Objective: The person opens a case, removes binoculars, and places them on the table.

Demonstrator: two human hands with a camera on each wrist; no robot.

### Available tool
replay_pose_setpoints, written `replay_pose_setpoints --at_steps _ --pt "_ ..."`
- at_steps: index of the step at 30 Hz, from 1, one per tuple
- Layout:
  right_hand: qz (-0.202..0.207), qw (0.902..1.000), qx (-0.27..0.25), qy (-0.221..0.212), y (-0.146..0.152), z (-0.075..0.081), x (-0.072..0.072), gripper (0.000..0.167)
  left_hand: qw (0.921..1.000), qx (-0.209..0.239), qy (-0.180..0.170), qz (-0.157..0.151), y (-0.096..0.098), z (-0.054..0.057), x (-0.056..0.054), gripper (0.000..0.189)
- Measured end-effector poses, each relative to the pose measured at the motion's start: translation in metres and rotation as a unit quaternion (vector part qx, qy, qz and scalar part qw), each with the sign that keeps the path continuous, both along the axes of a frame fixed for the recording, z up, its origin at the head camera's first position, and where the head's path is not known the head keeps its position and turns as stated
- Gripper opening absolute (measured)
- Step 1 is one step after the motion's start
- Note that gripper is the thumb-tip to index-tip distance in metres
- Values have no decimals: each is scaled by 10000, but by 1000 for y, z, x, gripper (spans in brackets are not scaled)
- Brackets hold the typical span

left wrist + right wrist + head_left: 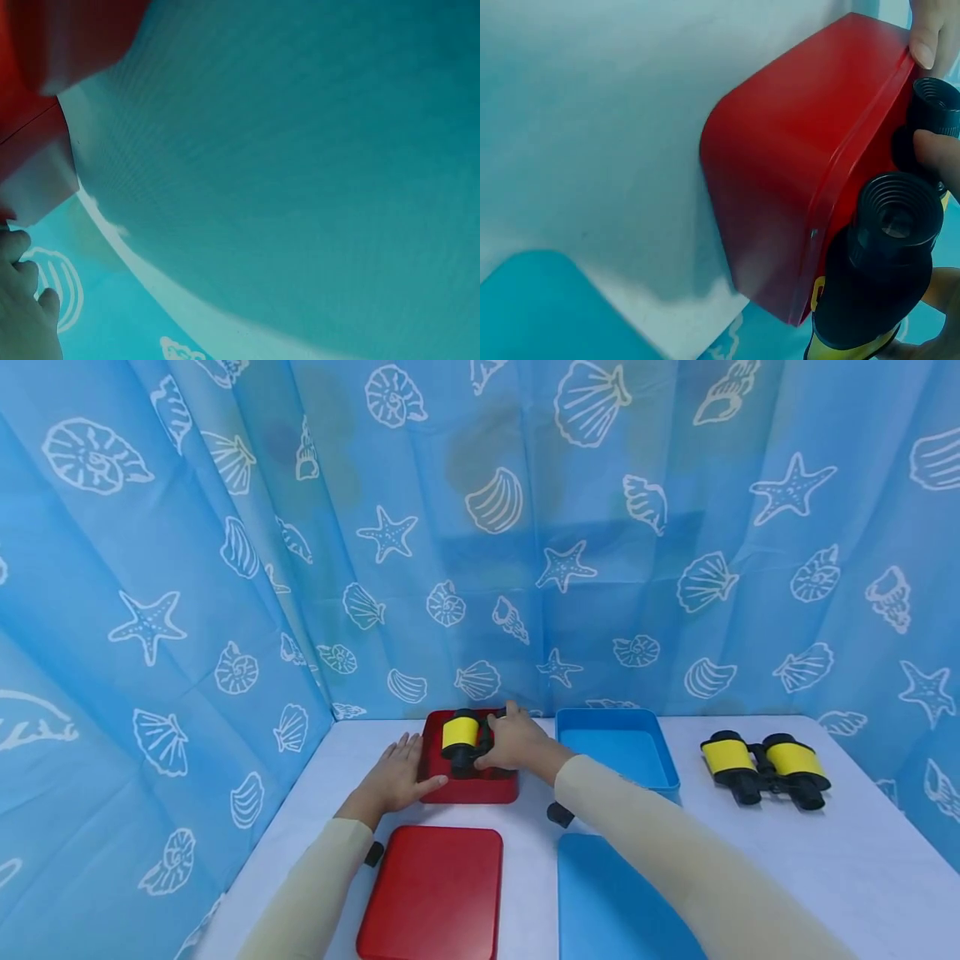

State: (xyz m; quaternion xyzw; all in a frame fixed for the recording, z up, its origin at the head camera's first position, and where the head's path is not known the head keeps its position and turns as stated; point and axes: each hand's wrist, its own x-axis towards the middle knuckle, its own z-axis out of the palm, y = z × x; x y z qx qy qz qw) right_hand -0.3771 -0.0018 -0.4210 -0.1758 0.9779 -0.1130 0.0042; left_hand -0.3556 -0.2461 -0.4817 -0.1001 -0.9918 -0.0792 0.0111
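Yellow-and-black binoculars [460, 732] sit at the opening of a red box [472, 792] near the back of the table. My right hand [519, 742] grips them by their right half. In the right wrist view, the binoculars [874, 292] are tilted against the rim of the red box [780, 142], with my thumb [941, 156] on their middle. My left hand [396, 778] rests along the box's left side, fingers straight and thumb near the front wall. Only part of my left hand [26, 304] shows in the left wrist view, beside the red box [37, 169].
An open blue box [611, 739] stands right of the red one. Farther right lie other yellow-and-black binoculars [797, 760]. A red lid [435, 889] and a blue lid [611, 893] lie in front. Small black objects show beside my left sleeve [374, 853] and right sleeve [559, 814]. A shell-patterned curtain [480, 577] hangs behind.
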Motion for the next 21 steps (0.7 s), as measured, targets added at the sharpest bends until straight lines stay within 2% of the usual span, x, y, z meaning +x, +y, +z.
replay_pose_setpoints --at_steps 6,12,21 --pt "-46 9999 133 -12 23 2 7 101 9999 -49 58 -69 0 0 0 108" --pt "-13 9998 -156 -146 45 4 17 101 9998 21 153 -122 -2 -1 4 107" --pt "-217 9994 -262 -42 73 6 29 100 9996 85 252 -133 0 -1 6 108"
